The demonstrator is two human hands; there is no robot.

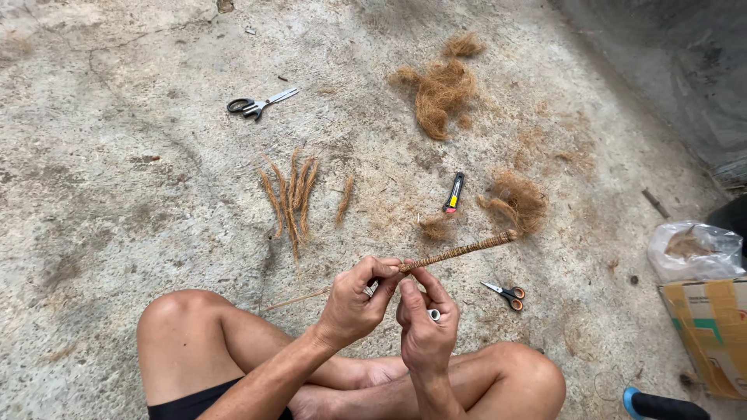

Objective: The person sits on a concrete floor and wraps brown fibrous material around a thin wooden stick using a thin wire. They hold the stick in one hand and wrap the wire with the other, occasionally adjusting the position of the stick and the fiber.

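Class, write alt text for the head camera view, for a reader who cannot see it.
A person sitting cross-legged on a concrete floor holds one end of a fibre-wrapped stick between the left hand and the right hand. Twisted fibre strands, loose fibre clumps, two scissors and a utility knife lie around.

You have 1 view only, from the camera on your head, tilted steeply down and forward over your crossed legs. It sits close above your left hand [354, 299] and right hand [424, 323], while the rough grey concrete floor [117, 194] stretches away toward the frame's top.
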